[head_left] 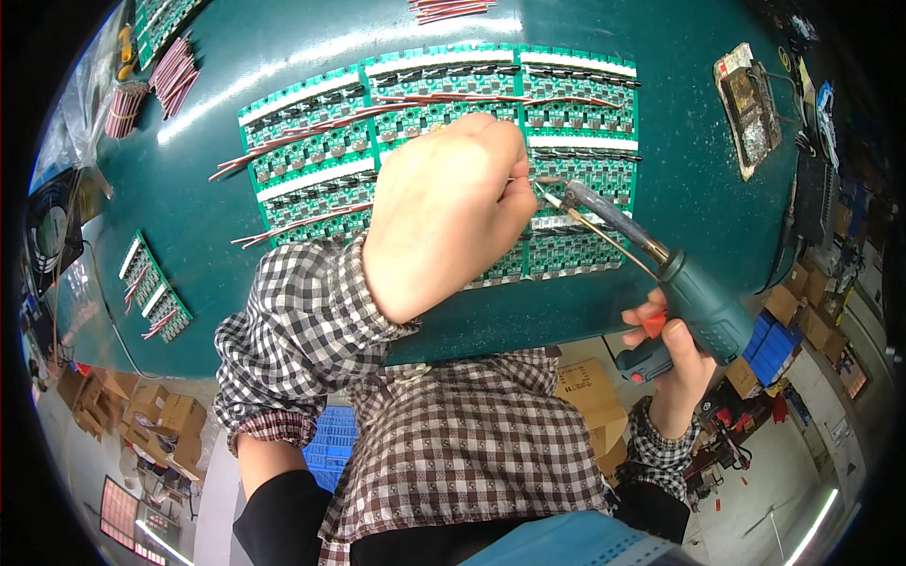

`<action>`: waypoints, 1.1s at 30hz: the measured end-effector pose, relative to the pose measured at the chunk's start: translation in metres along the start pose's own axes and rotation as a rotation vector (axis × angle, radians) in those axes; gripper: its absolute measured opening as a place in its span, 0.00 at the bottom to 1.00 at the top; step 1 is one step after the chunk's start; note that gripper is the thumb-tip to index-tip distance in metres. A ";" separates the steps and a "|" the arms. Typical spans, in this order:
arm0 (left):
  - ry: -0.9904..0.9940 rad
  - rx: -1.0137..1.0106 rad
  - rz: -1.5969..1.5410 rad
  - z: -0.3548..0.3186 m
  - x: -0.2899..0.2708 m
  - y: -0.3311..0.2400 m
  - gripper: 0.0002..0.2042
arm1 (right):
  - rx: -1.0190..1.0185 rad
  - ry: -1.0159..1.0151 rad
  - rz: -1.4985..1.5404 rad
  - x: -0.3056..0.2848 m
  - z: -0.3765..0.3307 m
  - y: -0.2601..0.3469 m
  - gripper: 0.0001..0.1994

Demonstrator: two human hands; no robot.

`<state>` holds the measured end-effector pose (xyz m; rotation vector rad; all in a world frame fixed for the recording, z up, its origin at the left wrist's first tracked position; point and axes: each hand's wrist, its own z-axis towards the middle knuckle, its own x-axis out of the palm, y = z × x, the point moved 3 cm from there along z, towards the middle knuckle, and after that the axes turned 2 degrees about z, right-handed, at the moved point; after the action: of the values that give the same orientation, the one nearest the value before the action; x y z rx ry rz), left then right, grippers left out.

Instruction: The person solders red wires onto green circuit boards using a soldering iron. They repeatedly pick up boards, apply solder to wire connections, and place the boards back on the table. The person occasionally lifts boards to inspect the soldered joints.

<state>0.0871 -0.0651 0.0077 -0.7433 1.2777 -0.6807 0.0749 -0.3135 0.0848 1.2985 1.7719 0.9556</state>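
Note:
My right hand [687, 366] is wrapped round a dark green soldering gun [706, 304] with a red trigger. The gun's thin metal tip points left, reaching the panels of green circuit boards [580, 174] on the table. Over the middle of these panels is my left hand [448, 208], its fingers pinched together right beside the tip. Whatever the pinch holds is mostly hidden by the hand. Red, white and black wires [330, 125] lie in rows across the boards, some sticking out past the left edge. White strips run along the panels.
A soldering iron stand [746, 108] with a dirty tray is at the far right of the green table [453, 325]. Bundles of wires [175, 77] lie at the far left. A small board piece [156, 288] sits at the left. Cardboard boxes [170, 415] stand on the floor below.

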 end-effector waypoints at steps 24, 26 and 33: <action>0.028 -0.012 0.059 -0.001 -0.003 -0.003 0.05 | -0.036 -0.044 -0.075 -0.004 -0.004 -0.001 0.23; 0.027 -0.006 0.062 -0.001 -0.003 -0.004 0.05 | -0.038 -0.042 -0.073 -0.005 -0.004 -0.001 0.24; -0.027 -0.006 0.037 -0.006 -0.002 -0.006 0.06 | -0.044 -0.020 -0.037 -0.005 -0.003 -0.004 0.23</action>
<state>0.0809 -0.0678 0.0126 -0.7295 1.2662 -0.6355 0.0718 -0.3200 0.0832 1.2393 1.7441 0.9532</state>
